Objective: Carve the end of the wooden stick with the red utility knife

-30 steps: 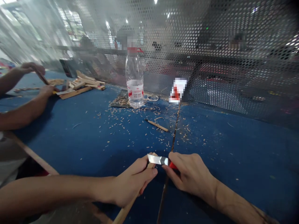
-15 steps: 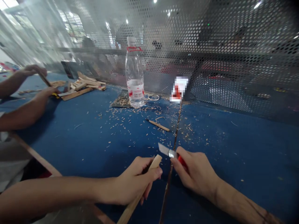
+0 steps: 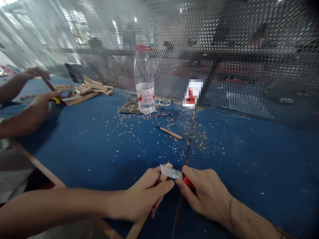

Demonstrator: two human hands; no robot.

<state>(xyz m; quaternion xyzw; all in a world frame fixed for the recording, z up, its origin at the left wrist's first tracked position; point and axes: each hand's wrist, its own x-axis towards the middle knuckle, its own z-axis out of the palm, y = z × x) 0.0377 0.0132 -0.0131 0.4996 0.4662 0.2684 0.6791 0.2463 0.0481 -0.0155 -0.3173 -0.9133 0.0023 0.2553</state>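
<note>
My left hand (image 3: 149, 192) is closed around a pale wooden stick (image 3: 138, 227), whose tip sticks up past the thumb while its lower end runs off toward the bottom edge. In my right hand (image 3: 205, 189) is a red-handled utility knife (image 3: 171, 172), its blade pointing left. The blade lies across the stick near its tip, just above my left thumb; whether it cuts into the wood I cannot tell. Most of the knife's handle is hidden by my right fingers. Beyond both hands, a thin wooden carving tool (image 3: 170, 132) with a dark tip lies among shavings.
A plastic bottle (image 3: 146, 96) stands near a dark mat (image 3: 127, 108) strewn with shavings. A phone (image 3: 193, 94) leans on the perforated metal screen (image 3: 239, 66). At left, a co-worker's hands (image 3: 42, 103) hold a yellow tool and wood beside a pile of wood strips (image 3: 92, 87).
My right hand has moved left and slightly down, bringing the knife blade from beside the stick to across its tip. My left hand keeps its hold.
</note>
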